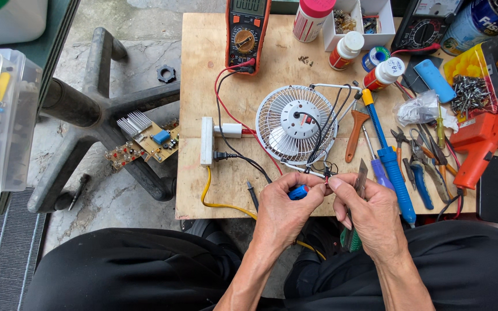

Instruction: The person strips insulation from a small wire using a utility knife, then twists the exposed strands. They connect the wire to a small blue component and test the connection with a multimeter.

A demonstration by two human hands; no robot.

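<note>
Gripping a small blue tool (pixel 298 192), the left hand (pixel 283 210) meets the right hand (pixel 370 210), pinching thin fan wires (pixel 325 171) w/ a blade, just below the fan (pixel 296 124); best go slow & steady.

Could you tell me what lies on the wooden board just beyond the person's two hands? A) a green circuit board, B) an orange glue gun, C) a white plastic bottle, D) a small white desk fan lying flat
D: the small white fan lies flat on the wooden board just past the left hand and right hand, its wires running to the fingers.
</note>
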